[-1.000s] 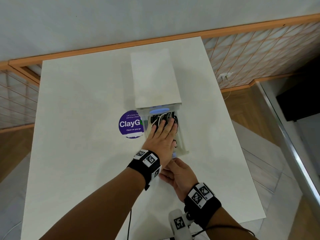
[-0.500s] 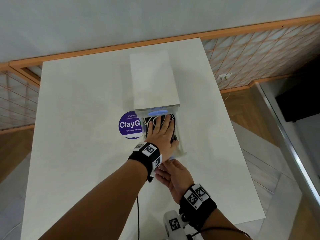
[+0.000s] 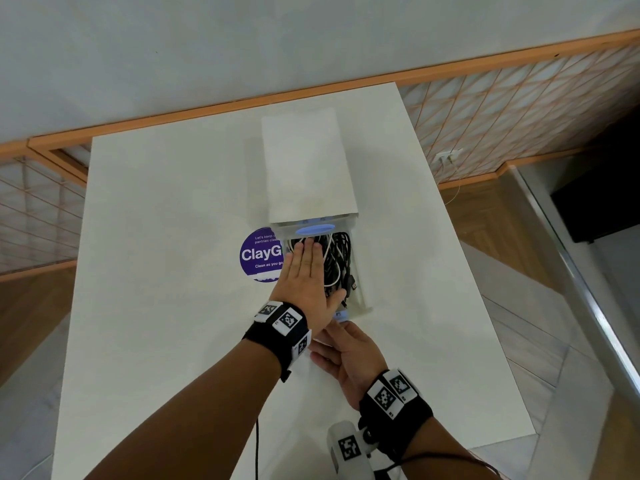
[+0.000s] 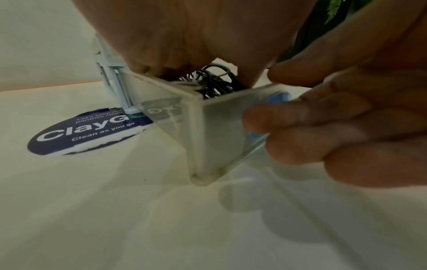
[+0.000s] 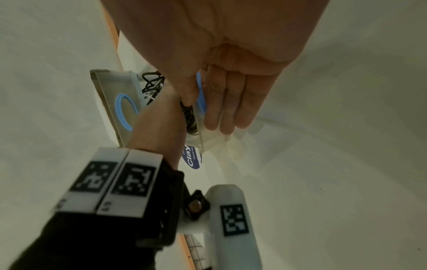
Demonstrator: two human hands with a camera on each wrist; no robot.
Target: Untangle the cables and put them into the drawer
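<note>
Cables (image 3: 334, 261): mixed black and white bundle, loosely coiled, lying inside the drawer (image 3: 362, 292), directly under my left hand (image 3: 308, 282). One black plug end shows to the right of that hand, near the drawer's right wall.

Drawer: clear plastic w/ a blue ring handle on its front; pulled out toward me from a white cabinet (image 3: 308, 164) beyond my fingertips. A second blue ring shows on the cabinet face above the drawer.

Left hand: flat, fingers straight and together, palm down, pressing on the cables; thumb lies toward the drawer's front edge. Holds nothing.

Right hand (image 3: 349, 358): just behind the left wrist, at the drawer front. Fingers straight, side by side, laid against the clear front panel over the blue handle; thumb tip at the panel's top edge. No curl round anything in the wrist views.

Left of my left hand: round purple sticker (image 3: 259, 254), "ClayG…", partly under the drawer corner. All on a white table (image 3: 156, 306).
</note>
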